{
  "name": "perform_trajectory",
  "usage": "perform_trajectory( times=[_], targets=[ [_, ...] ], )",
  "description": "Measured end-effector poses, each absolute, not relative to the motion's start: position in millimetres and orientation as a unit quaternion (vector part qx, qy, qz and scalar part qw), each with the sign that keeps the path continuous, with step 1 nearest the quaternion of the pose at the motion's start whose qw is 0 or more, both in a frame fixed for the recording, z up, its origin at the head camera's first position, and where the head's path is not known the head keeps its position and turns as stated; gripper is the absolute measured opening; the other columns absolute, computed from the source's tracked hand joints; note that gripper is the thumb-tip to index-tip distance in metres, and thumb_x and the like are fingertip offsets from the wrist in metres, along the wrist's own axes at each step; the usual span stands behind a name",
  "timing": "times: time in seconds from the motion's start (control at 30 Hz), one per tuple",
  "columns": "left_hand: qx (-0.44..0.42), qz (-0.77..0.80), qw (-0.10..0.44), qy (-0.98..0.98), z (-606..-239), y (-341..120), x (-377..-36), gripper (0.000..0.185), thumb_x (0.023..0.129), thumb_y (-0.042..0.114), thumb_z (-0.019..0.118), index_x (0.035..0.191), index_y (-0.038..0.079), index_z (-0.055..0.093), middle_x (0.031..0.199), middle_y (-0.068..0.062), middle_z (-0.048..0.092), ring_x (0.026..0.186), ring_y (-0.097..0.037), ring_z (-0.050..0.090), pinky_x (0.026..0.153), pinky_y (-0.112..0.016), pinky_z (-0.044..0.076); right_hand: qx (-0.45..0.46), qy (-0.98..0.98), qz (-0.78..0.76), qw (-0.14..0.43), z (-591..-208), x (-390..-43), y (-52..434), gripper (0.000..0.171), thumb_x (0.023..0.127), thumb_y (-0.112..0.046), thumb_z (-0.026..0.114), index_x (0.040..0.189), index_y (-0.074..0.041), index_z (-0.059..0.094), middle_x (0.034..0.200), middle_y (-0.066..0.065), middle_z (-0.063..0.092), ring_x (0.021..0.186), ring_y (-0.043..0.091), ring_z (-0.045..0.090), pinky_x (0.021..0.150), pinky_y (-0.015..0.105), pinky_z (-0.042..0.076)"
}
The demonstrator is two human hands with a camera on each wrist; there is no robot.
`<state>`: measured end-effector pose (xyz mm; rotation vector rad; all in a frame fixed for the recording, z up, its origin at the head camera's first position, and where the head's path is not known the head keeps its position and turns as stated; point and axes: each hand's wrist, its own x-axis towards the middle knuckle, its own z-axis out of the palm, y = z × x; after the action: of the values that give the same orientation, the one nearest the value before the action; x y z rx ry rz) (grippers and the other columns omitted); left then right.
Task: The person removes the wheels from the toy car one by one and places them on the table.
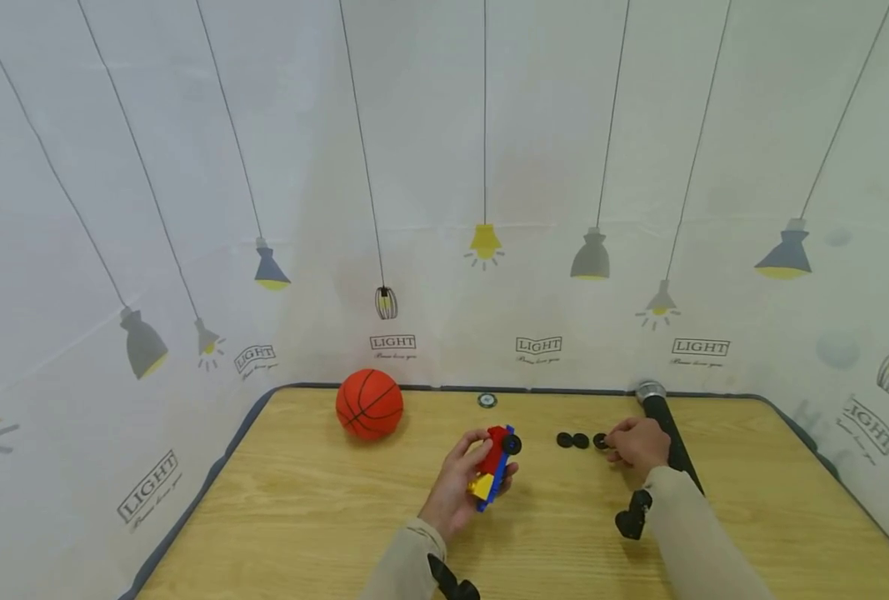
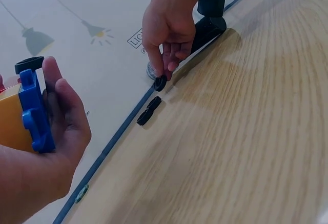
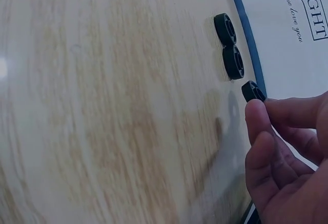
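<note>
My left hand [image 1: 455, 487] grips a toy car [image 1: 494, 467] of red, yellow and blue parts, tilted above the table. One black wheel [image 1: 512, 444] shows on the car's upper end. In the left wrist view, the car's blue base [image 2: 37, 114] lies against the fingers. My right hand [image 1: 639, 443] pinches a small black wheel [image 3: 252, 91] between thumb and fingertips, raised a little or at the table surface; I cannot tell which. Two more black wheels [image 3: 229, 44] lie side by side on the wood, just left of that hand in the head view.
A red basketball [image 1: 369, 405] sits at the back left of the wooden table [image 1: 302, 500]. A round chip [image 1: 487, 400] lies near the back edge. A black microphone [image 1: 672, 433] with a silver head lies beside and partly behind the right hand. A printed curtain [image 1: 429, 167] surrounds the table.
</note>
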<state>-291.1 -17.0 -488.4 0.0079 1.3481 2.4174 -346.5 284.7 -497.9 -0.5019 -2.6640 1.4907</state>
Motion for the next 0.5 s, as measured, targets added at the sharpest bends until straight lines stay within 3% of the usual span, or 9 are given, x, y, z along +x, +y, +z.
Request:
perform_trajectory(
  times=[0.5],
  targets=[
    [0.006,0.850,0.195,0.489,-485.9,-18.8,-289.1,0.018,0.100,0.032,0.061,0.117,0.025,0.057,0.142,-0.015,0.055,0.100,-0.025,0.073,0.084,-0.033,0.059,-0.159,-0.883,0.440,0.033,-502.7,-348.8,278.4,0.012,0.087,-0.007,0.067,0.092,0.004,0.070,0.056,0.000,0.065,0.047,0.010,0.062,0.048,0.025,0.046]
  ],
)
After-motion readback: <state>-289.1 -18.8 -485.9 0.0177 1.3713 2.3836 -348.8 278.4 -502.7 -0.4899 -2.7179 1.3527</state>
